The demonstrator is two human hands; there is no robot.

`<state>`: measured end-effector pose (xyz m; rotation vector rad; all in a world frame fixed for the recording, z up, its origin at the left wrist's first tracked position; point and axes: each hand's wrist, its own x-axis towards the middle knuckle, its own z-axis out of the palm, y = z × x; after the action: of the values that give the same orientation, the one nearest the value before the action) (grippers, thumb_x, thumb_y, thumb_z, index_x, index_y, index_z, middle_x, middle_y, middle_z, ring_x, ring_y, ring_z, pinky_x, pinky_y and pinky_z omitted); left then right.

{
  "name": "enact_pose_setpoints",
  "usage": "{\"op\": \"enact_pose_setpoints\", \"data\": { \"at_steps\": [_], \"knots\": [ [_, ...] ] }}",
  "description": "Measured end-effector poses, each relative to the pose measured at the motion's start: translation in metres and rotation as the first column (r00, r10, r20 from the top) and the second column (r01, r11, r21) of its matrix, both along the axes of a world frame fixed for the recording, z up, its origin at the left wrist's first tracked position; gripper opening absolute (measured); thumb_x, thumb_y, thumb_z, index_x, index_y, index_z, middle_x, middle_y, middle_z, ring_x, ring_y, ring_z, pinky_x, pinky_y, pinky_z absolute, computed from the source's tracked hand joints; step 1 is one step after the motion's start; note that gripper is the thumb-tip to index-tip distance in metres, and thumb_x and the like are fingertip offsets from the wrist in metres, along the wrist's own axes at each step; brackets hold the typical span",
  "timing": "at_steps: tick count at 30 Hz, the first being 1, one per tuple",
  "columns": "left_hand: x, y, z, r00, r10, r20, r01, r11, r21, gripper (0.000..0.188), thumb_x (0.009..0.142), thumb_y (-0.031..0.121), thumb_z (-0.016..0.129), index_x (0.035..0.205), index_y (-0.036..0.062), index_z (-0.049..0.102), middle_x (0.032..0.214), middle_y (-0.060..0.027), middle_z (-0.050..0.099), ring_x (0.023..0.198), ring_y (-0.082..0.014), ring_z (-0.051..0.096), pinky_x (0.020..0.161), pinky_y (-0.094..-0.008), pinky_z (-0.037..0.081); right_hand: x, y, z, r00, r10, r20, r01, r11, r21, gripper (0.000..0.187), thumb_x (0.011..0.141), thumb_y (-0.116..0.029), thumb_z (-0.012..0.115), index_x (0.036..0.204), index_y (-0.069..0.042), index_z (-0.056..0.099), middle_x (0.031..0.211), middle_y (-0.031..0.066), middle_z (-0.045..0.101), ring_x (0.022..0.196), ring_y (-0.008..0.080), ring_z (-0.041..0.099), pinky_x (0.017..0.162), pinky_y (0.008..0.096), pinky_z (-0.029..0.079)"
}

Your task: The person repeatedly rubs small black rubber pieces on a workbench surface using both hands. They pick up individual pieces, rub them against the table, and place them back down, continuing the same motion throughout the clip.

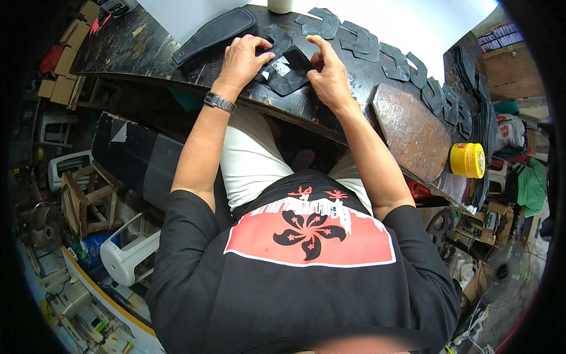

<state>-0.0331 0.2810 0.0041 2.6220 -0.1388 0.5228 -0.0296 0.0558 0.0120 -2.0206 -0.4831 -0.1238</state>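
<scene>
Between my hands, at the near edge of the dark work table, lies a black leather-like piece (287,86) with a raised flap and a pale label patch on it. My left hand (239,64) is at its left side, thumb and index finger apart with nothing visible between them. My right hand (329,75) grips the right side of the piece, its thumb low on the edge, the index finger stretched out and other fingers curled. Just beyond sits a loose curved black cut piece (278,39). To the left of my left hand rests a long black stitched case-like item (215,36).
Several black cut pieces (359,42) lie in a row along the table (127,50). A worn brown board (410,127) and a yellow tub (467,160) stand at the right. White stools (127,253), a wooden frame (88,197) and a fan (501,271) surround me.
</scene>
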Motion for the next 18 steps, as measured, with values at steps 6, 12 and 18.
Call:
{"op": "enact_pose_setpoints", "data": {
  "at_steps": [6,12,18],
  "knots": [
    [0.002,0.005,0.007,0.981,-0.03,-0.19,-0.001,0.986,-0.164,0.031,0.081,0.028,0.083,0.104,0.0094,0.076,0.1,-0.0114,0.074,0.093,-0.0275,0.071,0.087,-0.0379,0.056,-0.013,-0.037,0.01,0.999,0.001,0.043,-0.008,0.987,0.163,0.071,0.073,0.014,0.055,0.137,-0.018,0.058,0.089,0.0025,0.055,0.085,0.0142,0.058,0.076,0.0264,0.051],
    [-0.001,-0.004,0.014,0.955,0.018,-0.297,-0.081,0.976,-0.2,0.049,0.071,0.036,0.089,0.112,0.0105,0.076,0.095,-0.0095,0.074,0.092,-0.0236,0.071,0.088,-0.0393,0.055,-0.018,-0.086,0.042,1.0,0.016,-0.011,-0.015,0.992,0.126,0.072,0.074,0.013,0.054,0.137,-0.021,0.061,0.093,0.0,0.056,0.089,0.0124,0.059,0.08,0.027,0.051],
    [-0.016,-0.057,0.01,0.998,-0.026,-0.059,0.013,0.978,-0.207,0.071,0.066,0.045,0.089,0.114,-0.0033,0.07,0.105,-0.0173,0.073,0.118,-0.0314,0.062,0.101,-0.0464,0.043,-0.032,-0.091,0.074,0.92,0.372,-0.121,-0.292,0.859,0.421,0.069,0.074,0.01,0.054,0.138,-0.016,0.061,0.096,0.0007,0.057,0.095,0.0109,0.058,0.084,0.0243,0.05]
  ]
}}
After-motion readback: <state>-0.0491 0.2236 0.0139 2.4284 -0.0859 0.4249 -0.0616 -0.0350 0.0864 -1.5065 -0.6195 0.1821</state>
